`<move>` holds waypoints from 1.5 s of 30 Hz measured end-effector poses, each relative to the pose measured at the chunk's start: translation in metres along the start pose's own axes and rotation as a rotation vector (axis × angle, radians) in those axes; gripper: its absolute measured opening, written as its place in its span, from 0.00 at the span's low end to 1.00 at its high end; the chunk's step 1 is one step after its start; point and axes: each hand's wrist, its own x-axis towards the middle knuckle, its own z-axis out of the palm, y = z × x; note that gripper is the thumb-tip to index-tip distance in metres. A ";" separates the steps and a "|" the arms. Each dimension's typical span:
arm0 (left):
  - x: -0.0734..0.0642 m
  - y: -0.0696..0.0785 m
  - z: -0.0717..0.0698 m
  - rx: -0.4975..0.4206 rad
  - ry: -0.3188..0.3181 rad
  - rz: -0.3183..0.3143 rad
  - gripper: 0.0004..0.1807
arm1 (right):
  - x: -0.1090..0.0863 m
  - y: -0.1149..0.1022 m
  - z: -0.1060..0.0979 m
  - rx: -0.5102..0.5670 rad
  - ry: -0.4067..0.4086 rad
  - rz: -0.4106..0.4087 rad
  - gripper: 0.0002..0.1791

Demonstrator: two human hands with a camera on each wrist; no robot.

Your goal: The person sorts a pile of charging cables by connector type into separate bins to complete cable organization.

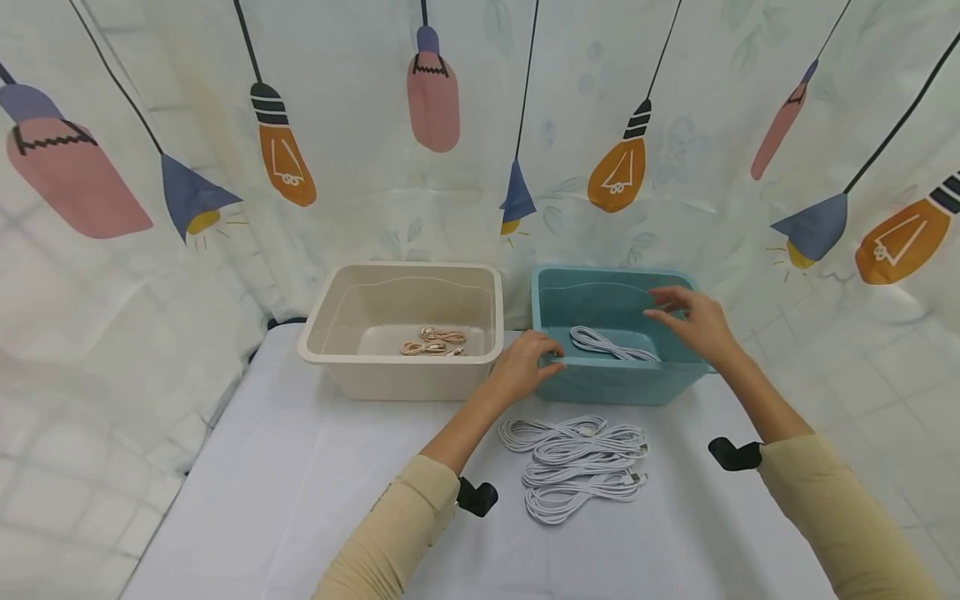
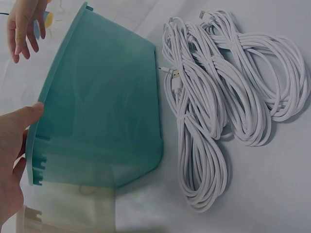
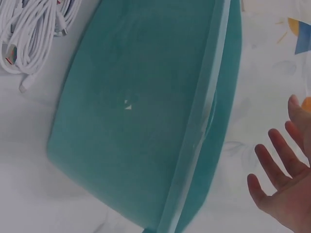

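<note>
My left hand [image 1: 527, 363] is at the near left corner of a teal plastic bin [image 1: 622, 385]. In the left wrist view its thumb [image 2: 30, 115] lies against the bin's rim with the fingers curled on the other side, gripping it. Over the bin's right side hovers my right hand [image 1: 693, 321], fingers spread and holding nothing. Inside the teal bin lies a coiled white cable [image 1: 611, 343]. Several bundled white USB cables [image 1: 581, 467] lie overlapping on the table in front of it.
Left of the teal bin stands a cream bin [image 1: 405, 379] holding copper-coloured cables [image 1: 435, 340]. Both bins rest at the back of a table [image 1: 300, 500] with a white cover. A curtain [image 1: 465, 208] printed with lamps hangs close behind them.
</note>
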 end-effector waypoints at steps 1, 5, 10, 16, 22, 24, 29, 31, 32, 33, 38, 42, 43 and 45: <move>0.000 0.000 0.000 -0.001 0.001 -0.001 0.07 | -0.002 0.000 0.001 0.000 0.006 -0.007 0.21; -0.001 0.001 -0.001 0.005 -0.001 -0.006 0.07 | -0.010 -0.001 0.004 0.014 0.017 -0.005 0.22; -0.001 0.001 -0.002 0.013 -0.008 -0.013 0.08 | -0.020 -0.004 0.008 0.024 0.032 0.001 0.22; 0.000 0.001 -0.002 0.015 -0.014 -0.011 0.09 | -0.031 -0.011 0.014 0.037 0.038 -0.007 0.22; 0.000 0.001 -0.001 0.009 -0.006 -0.005 0.08 | -0.044 -0.015 0.022 0.049 0.035 -0.011 0.21; 0.000 0.001 0.000 0.004 -0.005 -0.007 0.08 | -0.048 -0.016 0.025 0.057 0.037 -0.016 0.20; 0.000 0.001 -0.001 -0.003 -0.007 -0.011 0.09 | -0.057 -0.018 0.034 0.093 0.037 -0.032 0.20; 0.000 0.001 -0.001 -0.005 -0.008 -0.009 0.09 | -0.061 -0.019 0.037 0.108 0.036 -0.040 0.20; 0.000 0.001 -0.001 -0.003 -0.008 -0.010 0.09 | -0.063 -0.019 0.039 0.119 0.034 -0.042 0.20; 0.000 0.000 -0.001 -0.003 -0.008 -0.009 0.10 | -0.065 -0.018 0.041 0.127 0.032 -0.045 0.20; 0.001 0.000 -0.001 0.005 -0.008 -0.012 0.09 | -0.075 -0.017 0.053 0.139 0.026 -0.047 0.19; 0.001 0.000 -0.001 0.008 -0.012 -0.013 0.09 | -0.081 -0.013 0.062 0.119 0.013 -0.063 0.20; 0.001 0.000 -0.001 0.005 -0.012 -0.013 0.09 | -0.082 -0.012 0.065 0.118 0.009 -0.069 0.20; 0.001 0.001 -0.001 -0.001 -0.010 -0.012 0.09 | -0.085 -0.010 0.070 0.113 0.004 -0.082 0.20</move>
